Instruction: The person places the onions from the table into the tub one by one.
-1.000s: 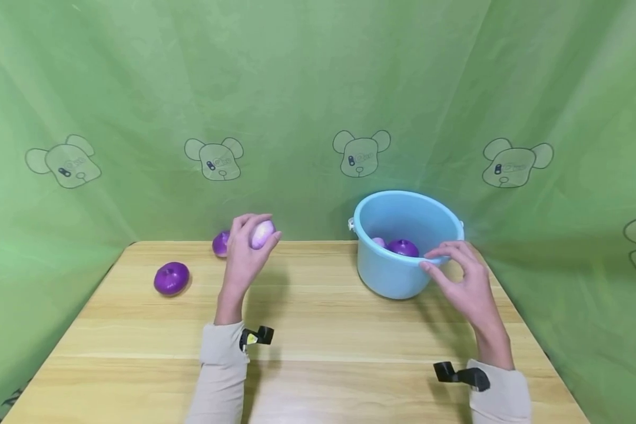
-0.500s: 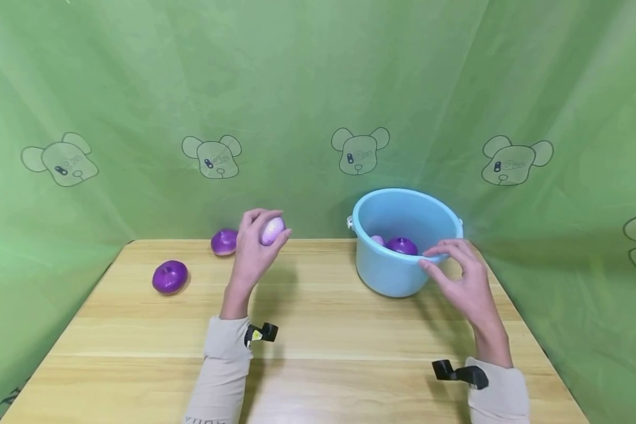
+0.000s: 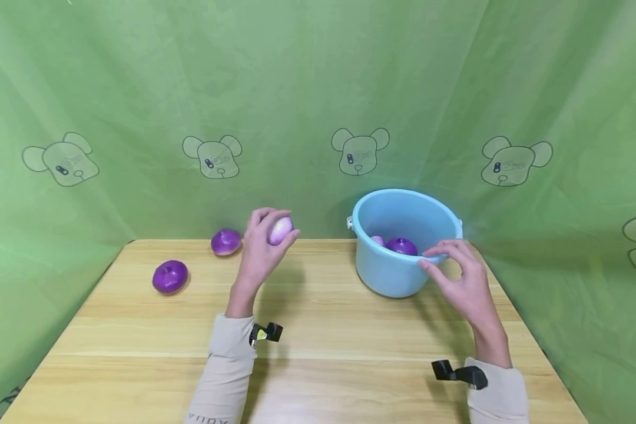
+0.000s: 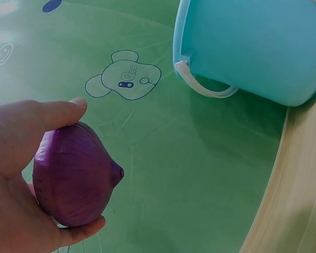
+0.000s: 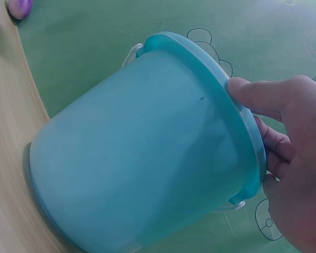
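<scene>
My left hand (image 3: pixel 261 247) holds a purple onion (image 4: pixel 76 174) above the table, thumb on one side and fingers on the other. In the left wrist view its pointed tip faces away from the palm. My right hand (image 3: pixel 463 277) pinches the near rim of a light blue bucket (image 5: pixel 142 142), thumb outside and fingers inside. Within the bucket lie a dark purple onion (image 3: pixel 401 246) and a paler one (image 3: pixel 378 240), partly hidden by the rim. Two more onions rest on the table's left side: one nearer (image 3: pixel 170 277), another onion (image 3: pixel 225 242) at the back edge.
The wooden table (image 3: pixel 318 335) ends at a green curtain (image 3: pixel 286 88) printed with bear heads, which also hangs along both sides. A white handle (image 4: pixel 208 90) hangs at the bucket's side. Between the left hand and the bucket lies a stretch of table surface.
My left hand has moved to the right with its onion, so the onion at the back edge shows fully. The right hand and the bucket have stayed in place.
</scene>
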`<state>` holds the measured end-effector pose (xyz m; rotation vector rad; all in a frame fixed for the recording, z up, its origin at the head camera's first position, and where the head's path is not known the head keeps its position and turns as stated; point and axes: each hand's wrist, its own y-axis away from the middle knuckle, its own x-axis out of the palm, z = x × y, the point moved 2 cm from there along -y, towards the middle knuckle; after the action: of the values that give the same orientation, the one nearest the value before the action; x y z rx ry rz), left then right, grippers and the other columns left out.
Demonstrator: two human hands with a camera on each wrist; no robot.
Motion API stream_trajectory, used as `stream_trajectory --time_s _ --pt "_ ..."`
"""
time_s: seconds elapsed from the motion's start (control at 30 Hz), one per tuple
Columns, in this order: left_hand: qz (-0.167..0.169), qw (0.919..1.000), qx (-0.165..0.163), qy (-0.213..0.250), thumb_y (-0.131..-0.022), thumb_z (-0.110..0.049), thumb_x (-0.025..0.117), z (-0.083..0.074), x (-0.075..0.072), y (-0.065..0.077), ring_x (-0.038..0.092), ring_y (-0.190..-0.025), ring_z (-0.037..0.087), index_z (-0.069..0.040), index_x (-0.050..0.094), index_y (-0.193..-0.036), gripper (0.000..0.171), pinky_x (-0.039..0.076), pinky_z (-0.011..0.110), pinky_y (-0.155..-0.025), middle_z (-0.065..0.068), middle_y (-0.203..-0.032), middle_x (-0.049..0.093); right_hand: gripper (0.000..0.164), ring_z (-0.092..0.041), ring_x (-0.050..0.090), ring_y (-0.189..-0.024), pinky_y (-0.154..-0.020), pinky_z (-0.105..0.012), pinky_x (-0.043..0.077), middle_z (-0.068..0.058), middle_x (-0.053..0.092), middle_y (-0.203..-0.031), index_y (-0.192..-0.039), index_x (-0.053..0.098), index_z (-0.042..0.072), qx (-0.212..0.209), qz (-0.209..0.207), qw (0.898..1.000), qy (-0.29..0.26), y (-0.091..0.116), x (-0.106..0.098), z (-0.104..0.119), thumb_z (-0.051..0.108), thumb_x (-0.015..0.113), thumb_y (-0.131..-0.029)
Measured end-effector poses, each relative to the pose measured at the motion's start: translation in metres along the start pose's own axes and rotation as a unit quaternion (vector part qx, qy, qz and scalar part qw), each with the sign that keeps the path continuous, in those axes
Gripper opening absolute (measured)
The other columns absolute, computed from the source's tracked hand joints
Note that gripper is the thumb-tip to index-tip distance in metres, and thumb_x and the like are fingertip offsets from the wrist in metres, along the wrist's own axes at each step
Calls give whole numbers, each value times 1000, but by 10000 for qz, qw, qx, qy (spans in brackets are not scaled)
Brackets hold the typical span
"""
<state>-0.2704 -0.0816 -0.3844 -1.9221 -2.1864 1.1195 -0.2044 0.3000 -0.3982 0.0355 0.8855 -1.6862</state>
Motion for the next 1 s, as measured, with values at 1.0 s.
stream_trajectory --time_s 1.0 --pt "343 9987 372 -81 -89 -27 81 -16 21 -8 49 -122 29 -11 68 -130 45 55 47 -92 12 -137 52 19 -6 47 -118 -112 -65 31 -6 61 -117 -104 73 4 -46 -12 10000 -15 0 1 1 6 82 -87"
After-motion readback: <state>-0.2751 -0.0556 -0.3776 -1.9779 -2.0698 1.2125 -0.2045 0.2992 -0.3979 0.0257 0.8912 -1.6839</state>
